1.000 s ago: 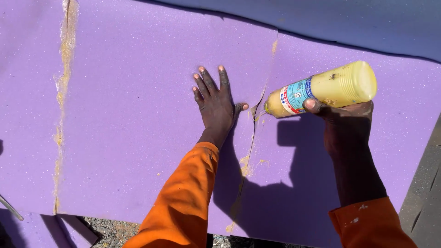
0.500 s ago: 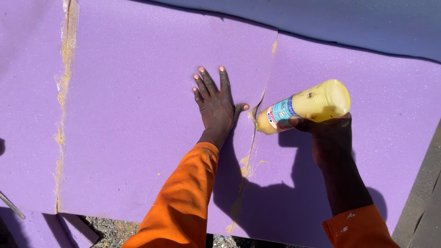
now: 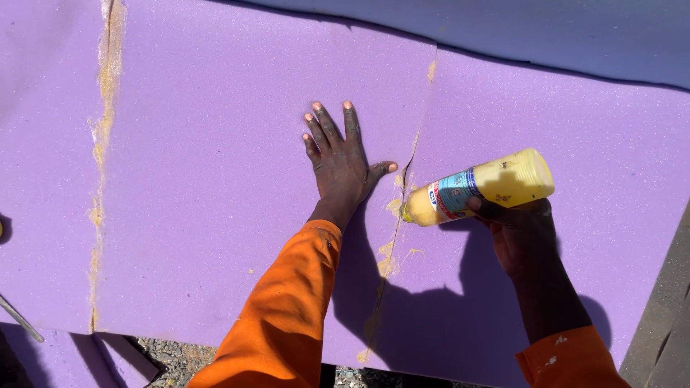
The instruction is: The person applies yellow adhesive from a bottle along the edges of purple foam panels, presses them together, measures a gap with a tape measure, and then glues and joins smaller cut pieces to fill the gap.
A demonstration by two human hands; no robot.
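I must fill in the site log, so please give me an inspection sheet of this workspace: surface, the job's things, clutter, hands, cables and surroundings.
Surface: purple foam sheets laid edge to edge, in strong sunlight with hard shadows.
Job's things: yellow glue bottle, tipped with its nozzle at the seam, where yellow glue blobs show; an older glued seam lies at the far left.
Clutter: a thin grey rod at the lower left edge.
Hands: left hand pressed flat on the foam beside the seam; right hand grips the bottle; orange sleeves.
Cables: nothing seen.
Surroundings: gravel below the foam's edge.
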